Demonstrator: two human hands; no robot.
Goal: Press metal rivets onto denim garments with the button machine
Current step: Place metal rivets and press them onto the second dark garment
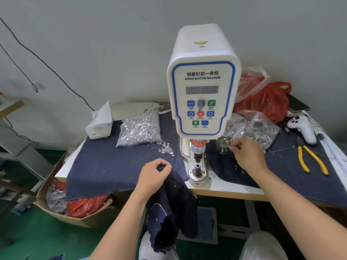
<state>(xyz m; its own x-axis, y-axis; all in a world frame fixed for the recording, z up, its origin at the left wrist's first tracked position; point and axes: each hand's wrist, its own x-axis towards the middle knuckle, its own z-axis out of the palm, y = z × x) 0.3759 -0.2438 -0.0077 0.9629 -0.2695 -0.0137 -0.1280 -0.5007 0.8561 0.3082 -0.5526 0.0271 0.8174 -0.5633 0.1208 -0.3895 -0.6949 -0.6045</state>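
Grey wall behind, green floor below; white worktable [225, 188] at centre frame, mostly draped w/ dark denim cloth [116, 166].

Denim garment [172, 207]: lower centre, hanging off the table's front edge, top end bunched on the cloth just left of the machine base. Small metal studs visible on it.

Left hand [152, 177]: centre-left, fingers curled over the garment's top edge, gripping it.

Button machine [202, 94]: white housing w/ blue trim, "SERVO BUTTON MACHINE" label, dark display, coloured keypad; upright at centre. Lower die [197, 168] on round base sits bare, garment beside it, not on it.

Right hand [247, 156]: centre-right, fingertips bent down into a loose pile of ring-shaped rivets [223, 145] just right of the machine column. Whether a rivet is actually pinched: cannot tell.

Clear bag of rings [257, 130]: behind the right hand, open. Clear bag of silver studs [140, 128]: left of machine; a few studs spilled beside it.

Periphery: tissue box [99, 122] upper left of table; red plastic bag [268, 100] upper right; white handheld controller [302, 128] and yellow-handled pliers [309, 158] at right edge; cardboard box [75, 209] w/ red bags on floor, lower left.
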